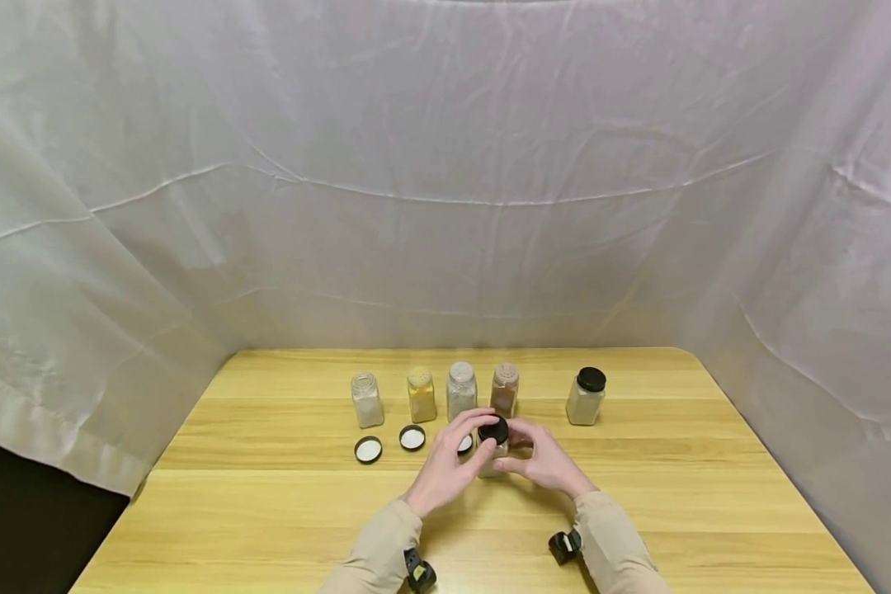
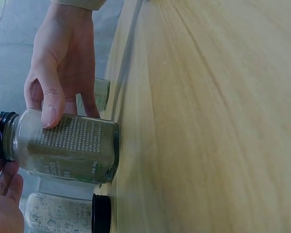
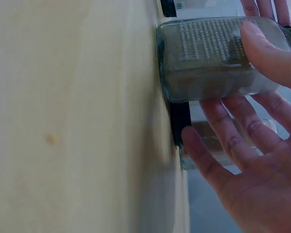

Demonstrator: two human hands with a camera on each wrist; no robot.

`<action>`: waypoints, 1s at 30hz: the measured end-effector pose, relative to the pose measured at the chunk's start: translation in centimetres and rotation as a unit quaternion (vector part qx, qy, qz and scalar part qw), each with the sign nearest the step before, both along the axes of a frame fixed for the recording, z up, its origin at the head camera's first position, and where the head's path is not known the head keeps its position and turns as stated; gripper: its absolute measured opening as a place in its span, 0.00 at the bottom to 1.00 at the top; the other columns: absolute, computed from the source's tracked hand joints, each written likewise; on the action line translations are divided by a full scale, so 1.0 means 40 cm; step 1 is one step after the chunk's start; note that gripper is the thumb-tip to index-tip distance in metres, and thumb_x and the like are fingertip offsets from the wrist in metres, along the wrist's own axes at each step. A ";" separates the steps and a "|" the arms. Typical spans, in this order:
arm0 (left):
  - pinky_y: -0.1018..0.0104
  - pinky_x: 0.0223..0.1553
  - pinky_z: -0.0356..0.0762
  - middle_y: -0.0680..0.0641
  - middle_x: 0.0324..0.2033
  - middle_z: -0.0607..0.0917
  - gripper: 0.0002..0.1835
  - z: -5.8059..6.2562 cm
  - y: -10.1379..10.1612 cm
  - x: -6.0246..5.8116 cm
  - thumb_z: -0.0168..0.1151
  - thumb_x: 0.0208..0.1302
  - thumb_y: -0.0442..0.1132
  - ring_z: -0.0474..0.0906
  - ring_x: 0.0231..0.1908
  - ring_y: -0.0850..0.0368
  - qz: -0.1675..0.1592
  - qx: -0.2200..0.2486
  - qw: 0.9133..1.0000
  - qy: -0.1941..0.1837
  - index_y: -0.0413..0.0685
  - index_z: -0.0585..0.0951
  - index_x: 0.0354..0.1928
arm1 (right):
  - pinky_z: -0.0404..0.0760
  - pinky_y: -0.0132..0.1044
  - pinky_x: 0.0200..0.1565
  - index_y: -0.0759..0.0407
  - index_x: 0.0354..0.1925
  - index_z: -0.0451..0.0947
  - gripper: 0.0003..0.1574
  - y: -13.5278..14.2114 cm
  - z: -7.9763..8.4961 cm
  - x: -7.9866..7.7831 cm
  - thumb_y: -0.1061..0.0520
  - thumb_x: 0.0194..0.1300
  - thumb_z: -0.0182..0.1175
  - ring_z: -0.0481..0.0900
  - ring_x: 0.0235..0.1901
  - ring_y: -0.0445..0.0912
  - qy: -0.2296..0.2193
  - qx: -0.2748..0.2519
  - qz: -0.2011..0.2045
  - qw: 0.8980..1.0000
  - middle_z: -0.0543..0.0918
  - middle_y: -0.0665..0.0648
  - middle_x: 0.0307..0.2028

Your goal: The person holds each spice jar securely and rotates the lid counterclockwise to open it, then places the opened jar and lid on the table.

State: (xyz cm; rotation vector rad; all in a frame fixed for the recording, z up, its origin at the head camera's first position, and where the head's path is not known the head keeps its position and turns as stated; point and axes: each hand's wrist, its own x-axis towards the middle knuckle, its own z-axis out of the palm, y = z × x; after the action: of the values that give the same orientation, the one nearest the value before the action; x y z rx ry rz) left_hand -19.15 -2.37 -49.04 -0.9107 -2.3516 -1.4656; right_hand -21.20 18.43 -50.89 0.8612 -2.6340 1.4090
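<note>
A square glass spice jar (image 2: 70, 145) of brownish powder with white print stands on the table between both hands. My left hand (image 1: 449, 464) pinches its black screw lid (image 2: 2, 136) from the left, thumb and fingers at the rim. From the other side, my right hand (image 3: 262, 160) holds the jar's body, its thumb flat on the printed face and its fingers around the far side. Behind the hands stand a jar of reddish-brown powder (image 1: 504, 389) and a jar of greyish-white contents (image 1: 461, 391), both with shaker tops showing.
Farther left stand a yellow-powder jar (image 1: 421, 396) and a whitish-powder jar (image 1: 367, 402), both lidless. Black lids with white liners lie before them, one (image 1: 368, 450) at far left, another (image 1: 412, 437) beside it. A black-capped jar (image 1: 586, 398) stands at right. Curtains (image 1: 445, 272) surround the table.
</note>
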 end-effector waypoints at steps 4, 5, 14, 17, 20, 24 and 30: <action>0.51 0.68 0.75 0.44 0.64 0.79 0.18 0.000 -0.001 0.002 0.58 0.74 0.43 0.76 0.65 0.49 -0.003 0.004 1.000 0.007 0.51 0.78 0.62 | 0.85 0.49 0.55 0.60 0.59 0.78 0.31 -0.001 0.000 0.001 0.53 0.59 0.73 0.83 0.43 0.43 -0.002 -0.001 -0.003 1.000 0.86 0.58 0.48; 0.51 0.68 0.75 0.44 0.64 0.79 0.18 0.000 -0.001 0.002 0.58 0.74 0.43 0.76 0.65 0.49 -0.004 0.005 1.000 0.007 0.51 0.78 0.62 | 0.85 0.49 0.55 0.60 0.59 0.78 0.32 -0.001 0.000 0.001 0.53 0.59 0.73 0.83 0.43 0.43 -0.003 -0.001 -0.005 1.000 0.86 0.58 0.48; 0.50 0.68 0.74 0.44 0.63 0.79 0.18 -0.003 -0.003 0.003 0.60 0.73 0.42 0.76 0.65 0.49 0.003 0.012 1.000 0.014 0.51 0.79 0.62 | 0.84 0.48 0.55 0.60 0.60 0.78 0.32 -0.002 0.002 0.006 0.52 0.59 0.73 0.83 0.43 0.44 -0.012 -0.002 -0.006 1.000 0.86 0.58 0.48; 0.49 0.67 0.75 0.45 0.62 0.80 0.18 -0.004 -0.003 0.002 0.62 0.72 0.43 0.76 0.64 0.49 0.014 0.015 1.000 0.019 0.51 0.79 0.61 | 0.84 0.47 0.55 0.60 0.60 0.78 0.32 -0.002 0.001 0.006 0.52 0.59 0.73 0.84 0.44 0.44 -0.012 0.001 -0.006 1.000 0.87 0.58 0.48; 0.49 0.66 0.76 0.47 0.61 0.80 0.18 -0.002 -0.002 0.003 0.63 0.71 0.43 0.77 0.63 0.49 0.023 0.015 0.999 0.025 0.50 0.80 0.61 | 0.84 0.46 0.55 0.60 0.60 0.78 0.32 -0.002 0.001 0.007 0.52 0.59 0.73 0.84 0.44 0.44 -0.014 0.002 -0.007 1.000 0.87 0.58 0.48; 0.49 0.67 0.75 0.48 0.64 0.78 0.18 0.001 0.000 0.002 0.62 0.71 0.44 0.76 0.65 0.48 0.022 0.009 1.000 0.018 0.50 0.79 0.61 | 0.84 0.46 0.55 0.60 0.60 0.78 0.33 -0.002 0.004 0.007 0.52 0.59 0.73 0.84 0.44 0.44 -0.018 -0.001 -0.007 1.000 0.87 0.58 0.48; 0.44 0.72 0.69 0.44 0.71 0.73 0.19 0.003 0.003 0.001 0.59 0.74 0.42 0.69 0.71 0.46 -0.012 -0.006 1.000 -0.010 0.50 0.77 0.64 | 0.84 0.52 0.55 0.60 0.60 0.77 0.32 -0.002 0.003 0.005 0.53 0.60 0.73 0.84 0.44 0.44 -0.012 0.001 -0.004 1.000 0.87 0.58 0.48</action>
State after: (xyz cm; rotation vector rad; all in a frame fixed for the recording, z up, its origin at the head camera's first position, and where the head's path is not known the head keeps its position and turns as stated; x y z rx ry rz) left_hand -19.12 -2.23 -48.91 -0.9340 -2.3749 -1.4764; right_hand -21.02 18.37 -50.76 0.8378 -2.6538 1.4239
